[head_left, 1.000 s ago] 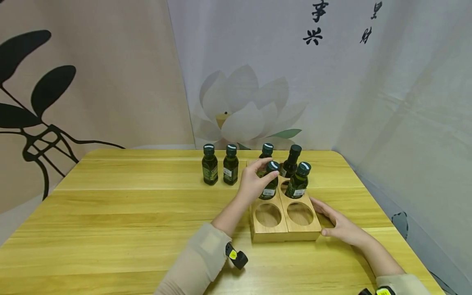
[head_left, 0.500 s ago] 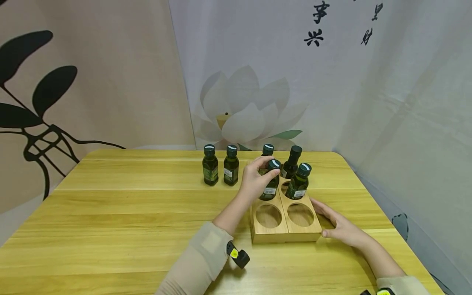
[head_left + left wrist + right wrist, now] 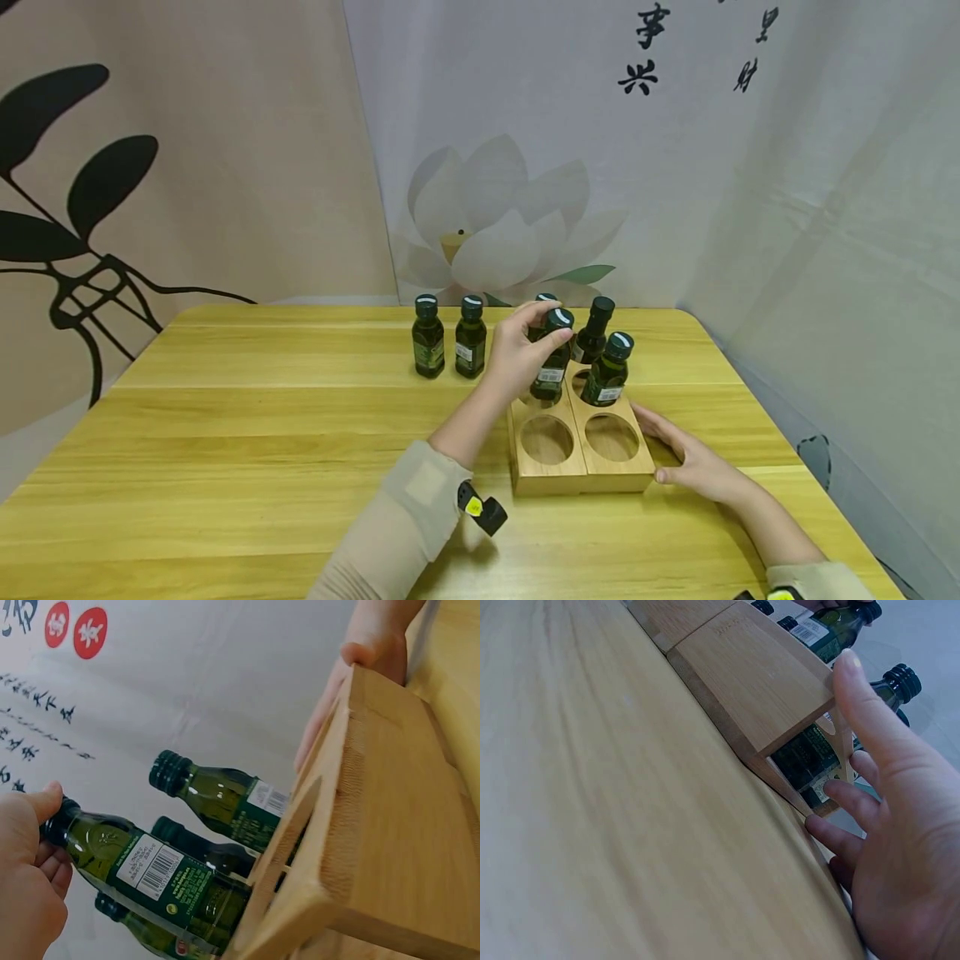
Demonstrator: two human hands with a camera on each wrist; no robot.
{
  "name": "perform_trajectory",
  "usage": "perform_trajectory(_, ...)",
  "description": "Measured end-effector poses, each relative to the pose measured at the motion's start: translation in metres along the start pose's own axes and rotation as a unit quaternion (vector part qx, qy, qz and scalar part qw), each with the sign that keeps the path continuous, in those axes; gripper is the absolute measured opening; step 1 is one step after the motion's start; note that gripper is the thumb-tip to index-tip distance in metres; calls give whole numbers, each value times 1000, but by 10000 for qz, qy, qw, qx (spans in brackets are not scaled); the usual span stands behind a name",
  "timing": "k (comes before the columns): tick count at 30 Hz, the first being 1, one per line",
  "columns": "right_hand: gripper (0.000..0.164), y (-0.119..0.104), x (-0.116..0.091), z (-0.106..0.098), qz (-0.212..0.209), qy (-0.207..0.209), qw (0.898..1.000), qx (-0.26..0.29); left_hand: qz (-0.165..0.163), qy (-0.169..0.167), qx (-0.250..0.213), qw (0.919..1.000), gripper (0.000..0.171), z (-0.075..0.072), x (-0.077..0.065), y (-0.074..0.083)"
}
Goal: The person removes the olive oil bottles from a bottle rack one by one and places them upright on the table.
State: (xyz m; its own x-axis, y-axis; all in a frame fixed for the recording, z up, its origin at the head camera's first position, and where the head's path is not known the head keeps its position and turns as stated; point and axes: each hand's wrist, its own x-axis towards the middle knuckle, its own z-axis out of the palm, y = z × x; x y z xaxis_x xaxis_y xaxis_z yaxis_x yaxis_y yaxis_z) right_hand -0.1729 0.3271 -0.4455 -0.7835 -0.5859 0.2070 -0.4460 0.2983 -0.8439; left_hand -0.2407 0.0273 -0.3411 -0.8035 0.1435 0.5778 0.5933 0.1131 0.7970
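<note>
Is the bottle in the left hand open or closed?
Closed: in the head view, a dark cap tops the bottle the left hand holds.

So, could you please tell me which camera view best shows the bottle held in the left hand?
The left wrist view: the bottle is close up, its barcode label facing the camera. The head view shows it smaller, at the rack; the right wrist view shows only part of it, near the top edge.

The left hand (image 3: pixel 516 350) pinched with thumb (image 3: pixel 552 342) and bent fingers (image 3: pixel 532 311), its forearm (image 3: pixel 465 434) slanting back behind it. Lower and to that hand's right, the right hand (image 3: pixel 693 460) held its thumb apart from four loosely bent fingers (image 3: pixel 849 804).
</note>
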Motion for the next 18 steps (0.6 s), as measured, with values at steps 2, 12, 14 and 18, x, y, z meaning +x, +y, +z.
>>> perform_trajectory(2,84,0,0,0,9,-1,10000,7,81,15,2,10000,35,-2,1,3)
perform_trajectory(12,84,1,-1,-1,14,-20,10000,-10,40,0,-63,10000,35,-15,1,15)
perform_trajectory(14,83,1,-1,-1,8,-29,10000,-36,73,38,-34,10000,35,-19,1,16)
perform_trajectory(18,84,1,0,-1,-38,-44,9999,-83,154,171,86,9997,34,-30,2,19)
